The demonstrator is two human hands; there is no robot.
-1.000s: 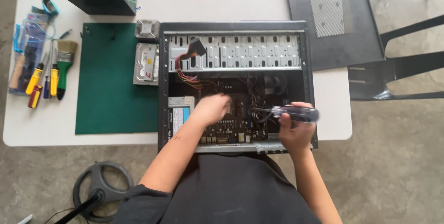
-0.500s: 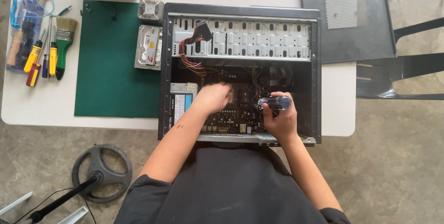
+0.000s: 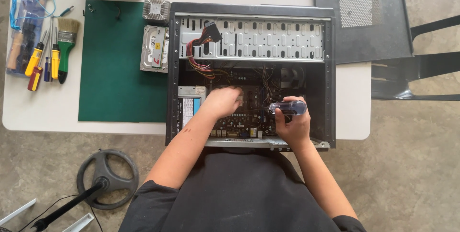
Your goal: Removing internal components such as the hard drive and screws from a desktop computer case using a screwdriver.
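An open black computer case (image 3: 329, 79) lies on its side on the white table (image 3: 48, 112), with the motherboard (image 3: 249, 117) and bundled wires exposed inside. My left hand (image 3: 224, 101) rests on the motherboard near its middle, fingers curled on a part I cannot make out. My right hand (image 3: 292, 122) grips a screwdriver with a clear blue handle (image 3: 287, 107), held inside the case over the board's right side. A power supply (image 3: 190, 105) sits at the case's left.
A green mat (image 3: 117, 64) lies left of the case, with a hard drive (image 3: 154, 49) and a heatsink (image 3: 156, 10) at its right edge. Screwdrivers (image 3: 36, 59) and a brush (image 3: 66, 45) lie far left. A grey side panel (image 3: 364, 16) and black chair (image 3: 417, 74) are right.
My right hand has turned the screwdriver and shifted it slightly left and down inside the case. My left hand stays on the motherboard. The view has tilted a little.
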